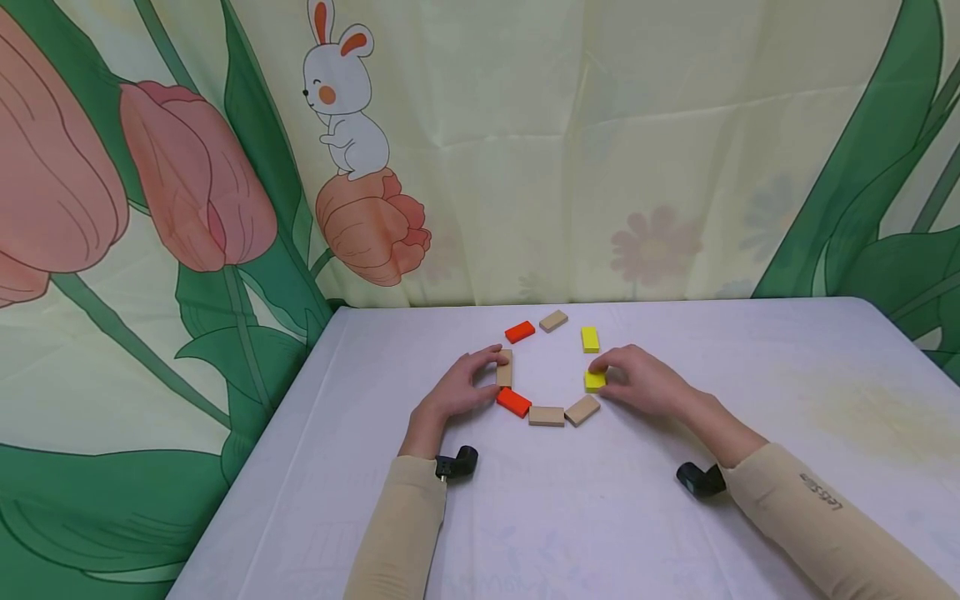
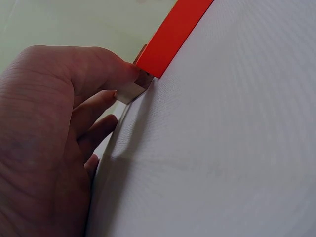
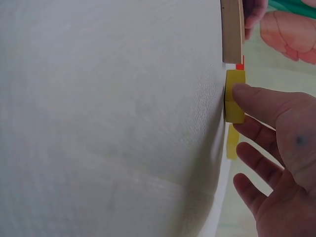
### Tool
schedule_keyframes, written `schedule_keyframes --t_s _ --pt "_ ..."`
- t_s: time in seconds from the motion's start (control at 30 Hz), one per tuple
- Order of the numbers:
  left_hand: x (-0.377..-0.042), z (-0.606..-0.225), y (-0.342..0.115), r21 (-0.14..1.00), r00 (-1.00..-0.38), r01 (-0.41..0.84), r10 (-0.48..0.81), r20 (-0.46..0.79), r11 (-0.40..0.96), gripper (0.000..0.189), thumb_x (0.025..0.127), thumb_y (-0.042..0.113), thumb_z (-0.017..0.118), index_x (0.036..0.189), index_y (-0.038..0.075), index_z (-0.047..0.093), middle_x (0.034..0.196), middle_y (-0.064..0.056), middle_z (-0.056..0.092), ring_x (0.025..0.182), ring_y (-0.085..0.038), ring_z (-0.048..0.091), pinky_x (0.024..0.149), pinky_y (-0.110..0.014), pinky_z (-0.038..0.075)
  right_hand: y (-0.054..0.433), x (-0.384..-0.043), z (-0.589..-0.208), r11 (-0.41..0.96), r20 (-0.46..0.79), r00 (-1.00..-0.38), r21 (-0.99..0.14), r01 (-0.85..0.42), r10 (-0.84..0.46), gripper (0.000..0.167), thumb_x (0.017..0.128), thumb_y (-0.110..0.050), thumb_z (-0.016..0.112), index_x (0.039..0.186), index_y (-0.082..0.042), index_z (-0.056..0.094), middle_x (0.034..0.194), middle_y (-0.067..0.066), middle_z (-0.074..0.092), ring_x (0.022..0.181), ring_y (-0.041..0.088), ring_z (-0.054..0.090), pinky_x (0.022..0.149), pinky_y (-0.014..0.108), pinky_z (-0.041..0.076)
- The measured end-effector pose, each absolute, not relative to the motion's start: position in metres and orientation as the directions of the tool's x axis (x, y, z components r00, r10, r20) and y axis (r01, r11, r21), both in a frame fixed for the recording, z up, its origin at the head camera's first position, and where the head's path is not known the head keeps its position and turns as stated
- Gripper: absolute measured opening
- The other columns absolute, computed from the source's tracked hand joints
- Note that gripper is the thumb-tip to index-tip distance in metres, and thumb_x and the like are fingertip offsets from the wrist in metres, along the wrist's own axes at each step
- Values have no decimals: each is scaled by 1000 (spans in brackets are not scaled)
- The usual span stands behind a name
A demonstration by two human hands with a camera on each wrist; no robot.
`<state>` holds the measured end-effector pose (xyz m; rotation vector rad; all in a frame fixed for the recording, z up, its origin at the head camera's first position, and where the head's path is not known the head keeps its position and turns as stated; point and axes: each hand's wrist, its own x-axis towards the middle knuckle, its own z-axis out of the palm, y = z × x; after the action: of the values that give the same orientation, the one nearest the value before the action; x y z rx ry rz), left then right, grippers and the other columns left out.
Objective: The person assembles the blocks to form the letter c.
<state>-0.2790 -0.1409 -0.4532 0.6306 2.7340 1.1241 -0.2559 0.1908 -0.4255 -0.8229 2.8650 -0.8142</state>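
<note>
Small rectangular blocks lie in a rough ring on the table. On the ring's left side, my left hand [image 1: 459, 387] pinches a tan wooden block [image 1: 505, 372] lengthwise between thumb and fingers. The thumb sits close to a red block [image 1: 513, 402], which also shows large in the left wrist view [image 2: 173, 37]. Opposite, my right hand [image 1: 647, 383] pinches a yellow block [image 1: 594, 382] by its ends, thumb at the near end [image 3: 235, 101]. Beyond it lies a second yellow block [image 1: 590, 339]. The undersides of the held blocks are hidden.
Two tan blocks, one flat in front [image 1: 547, 416] and one slanted [image 1: 582, 410], form the near side of the ring. At the far side lie a red block [image 1: 520, 332] and a tan block [image 1: 553, 321]. Behind the white-covered table [image 1: 750, 358] hangs a printed curtain [image 1: 510, 167].
</note>
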Motion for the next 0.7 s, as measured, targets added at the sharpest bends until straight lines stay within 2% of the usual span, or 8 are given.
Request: schedule_keyframes --t_s 0.4,0.7 --pt "-279 -454 -141 702 -906 330 420 47 632 43 92 18 68 135 21 62 158 5 40 145 -23 33 115 -47 32 190 -254 -425 729 70 -861 -500 -467 -503 31 87 -8 78 117 -4 71 112 6 70 111 33 58 100 55 46" --pt "-280 -454 -141 694 -908 328 417 43 641 43 92 19 68 135 21 62 158 6 40 146 -22 31 118 -48 26 189 -252 -423 737 57 -866 -500 -455 -496 31 87 -8 78 117 -4 71 113 7 70 112 33 58 101 55 46"
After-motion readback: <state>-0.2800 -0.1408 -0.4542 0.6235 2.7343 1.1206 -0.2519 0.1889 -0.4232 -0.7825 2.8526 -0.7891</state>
